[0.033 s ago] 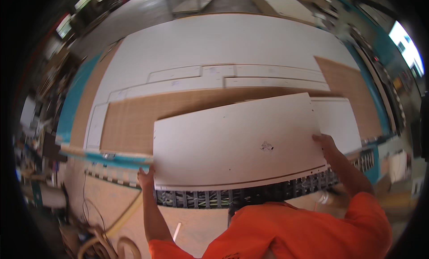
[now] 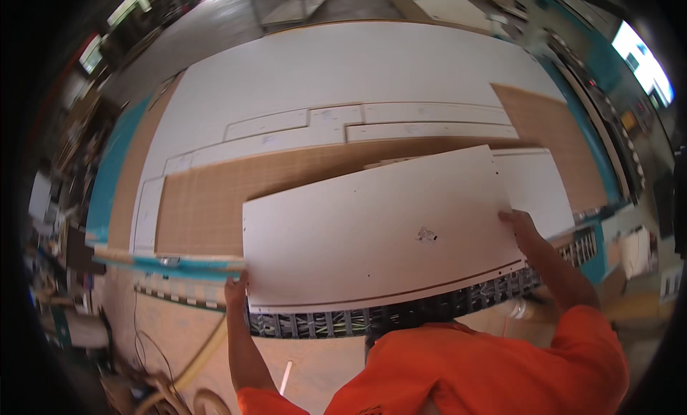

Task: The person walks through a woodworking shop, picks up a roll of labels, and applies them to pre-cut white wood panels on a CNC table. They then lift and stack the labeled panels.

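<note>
A white rectangular board (image 2: 372, 229) with small holes, a groove along its near edge and a dark mark right of its middle is held up in front of me, its left end nearer to me than its right. My left hand (image 2: 237, 289) is closed on the board's left edge near the front corner. At its right edge, my right hand (image 2: 521, 229) grips the board, thumb on the upper face. Another white board (image 2: 538, 179) lies partly hidden beneath its right end. Behind it, a large white sheet (image 2: 343, 64) shows cut outlines of stepped, narrow pieces.
A brown worktop (image 2: 200, 207) shows around the cut pieces. Teal machine sides (image 2: 118, 171) run along left and right. A dark slatted strip (image 2: 322, 323) lies between the board and me. Thick hoses (image 2: 161, 393) lie at the lower left, and a low table (image 2: 293, 10) stands far back.
My left hand and the left end of the board have come slightly nearer to me, so the board slants a little more. The view has shifted slightly. Both hands keep their hold.
</note>
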The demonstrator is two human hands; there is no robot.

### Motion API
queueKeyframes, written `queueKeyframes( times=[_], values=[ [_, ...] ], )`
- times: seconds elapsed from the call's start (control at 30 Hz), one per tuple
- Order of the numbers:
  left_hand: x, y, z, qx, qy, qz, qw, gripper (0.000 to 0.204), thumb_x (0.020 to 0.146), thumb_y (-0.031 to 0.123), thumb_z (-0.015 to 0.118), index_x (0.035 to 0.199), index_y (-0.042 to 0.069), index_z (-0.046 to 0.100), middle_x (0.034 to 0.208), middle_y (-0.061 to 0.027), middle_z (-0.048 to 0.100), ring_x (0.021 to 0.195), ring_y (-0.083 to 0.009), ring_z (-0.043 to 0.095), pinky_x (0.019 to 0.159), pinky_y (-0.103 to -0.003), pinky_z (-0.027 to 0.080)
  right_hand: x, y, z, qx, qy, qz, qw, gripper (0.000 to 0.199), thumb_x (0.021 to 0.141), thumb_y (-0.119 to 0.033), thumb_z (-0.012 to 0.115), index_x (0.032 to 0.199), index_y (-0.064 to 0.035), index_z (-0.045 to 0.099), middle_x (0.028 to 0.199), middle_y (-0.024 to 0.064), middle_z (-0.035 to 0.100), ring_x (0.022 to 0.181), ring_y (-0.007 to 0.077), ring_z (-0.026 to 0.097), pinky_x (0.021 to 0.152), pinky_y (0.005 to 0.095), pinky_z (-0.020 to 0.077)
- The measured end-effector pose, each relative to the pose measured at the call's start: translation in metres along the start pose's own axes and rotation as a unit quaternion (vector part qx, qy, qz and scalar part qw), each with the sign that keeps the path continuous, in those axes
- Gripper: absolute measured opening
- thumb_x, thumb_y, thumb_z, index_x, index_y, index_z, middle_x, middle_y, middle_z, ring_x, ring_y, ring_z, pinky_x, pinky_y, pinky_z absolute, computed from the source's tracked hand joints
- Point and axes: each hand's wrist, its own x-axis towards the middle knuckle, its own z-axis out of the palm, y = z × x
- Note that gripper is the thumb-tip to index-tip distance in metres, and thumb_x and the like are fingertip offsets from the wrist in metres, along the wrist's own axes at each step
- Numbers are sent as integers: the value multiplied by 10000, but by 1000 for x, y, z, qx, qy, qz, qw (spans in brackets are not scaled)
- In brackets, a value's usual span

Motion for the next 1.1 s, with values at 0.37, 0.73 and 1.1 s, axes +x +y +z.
queueKeyframes(
  times=[0.37, 0.73, 1.1],
  values=[
    [-119, 151, 122, -38, 6, 21, 999, 529, 850, 443, 635, 890, -85, 651, 743, -105, 648, 688, -142, 539, 648, -338, 461, 72, 70, -199, -332, 221, -217, 891, 426, 924, -393, 577, 741, -11, 626, 595, 75, 551, 535, 171, 454, 527, 335, 409],
    [-171, 218, 254, 115, -70, 173, 976, 1007, 703, 453, 777, 1378, -119, 297, 1408, -293, 369, 1321, -367, 373, 1077, -392, 323, 233, 118, -400, -247, 255, -169, 919, 675, 839, -488, 645, 1134, 115, 579, 1034, 183, 657, 920, 264, 611, 834, 365, 467],
    [-170, 207, 287, -70, -70, 43, 994, 818, 794, 316, 692, 1380, -112, 315, 1303, -249, 508, 1194, -308, 519, 965, -347, 432, 214, 62, -345, -211, 126, -55, 968, 527, 863, -337, 624, 1232, 33, 558, 1061, 116, 622, 936, 208, 571, 844, 335, 446]
  ],
)
